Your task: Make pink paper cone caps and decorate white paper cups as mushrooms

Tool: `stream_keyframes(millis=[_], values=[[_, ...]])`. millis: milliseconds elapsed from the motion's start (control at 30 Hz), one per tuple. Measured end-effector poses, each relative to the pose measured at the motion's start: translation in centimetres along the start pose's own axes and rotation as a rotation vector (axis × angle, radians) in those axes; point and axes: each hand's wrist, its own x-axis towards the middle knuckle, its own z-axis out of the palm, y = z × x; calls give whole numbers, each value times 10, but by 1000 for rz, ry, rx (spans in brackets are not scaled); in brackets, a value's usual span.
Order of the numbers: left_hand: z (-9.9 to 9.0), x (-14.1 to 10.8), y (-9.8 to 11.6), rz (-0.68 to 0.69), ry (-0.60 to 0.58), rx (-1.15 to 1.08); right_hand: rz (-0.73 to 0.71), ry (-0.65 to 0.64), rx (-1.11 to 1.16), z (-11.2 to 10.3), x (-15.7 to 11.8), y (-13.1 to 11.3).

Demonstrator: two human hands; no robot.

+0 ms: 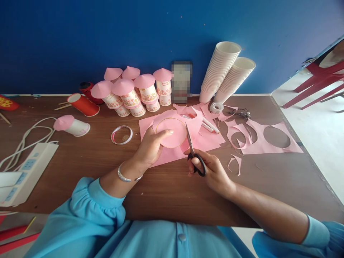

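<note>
Scissors (192,153) gripped in right hand (215,172), blades (189,137) at pink paper (172,139) (circle (177,133) drawn); left hand (149,148) pinching it

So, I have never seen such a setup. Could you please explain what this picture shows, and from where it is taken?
There is no machine here: a camera worn on the person's head looks down at their own bare hands. The left hand holds pink paper marked with a circle; the right hand holds black-handled scissors at its edge. On the brown table lie pink scraps and markers; farther back stand cups with pink cone roofs and two stacks of white cups.
</note>
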Motion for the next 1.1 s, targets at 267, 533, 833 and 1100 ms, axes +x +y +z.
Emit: stream_keyframes(millis=[267,533,833,1100], values=[[-4,4,2,39,-46,2,14,-9,-22,-1,1,-1],[-8,6,2,-2,-30,-24,6,-14,-44,-1,1,-1],[-9,10,6,31,-73,-44,11,-17,-38,0,1,-3],[-9,10,6,38,-77,-30,8,-15,-32,0,0,-2]])
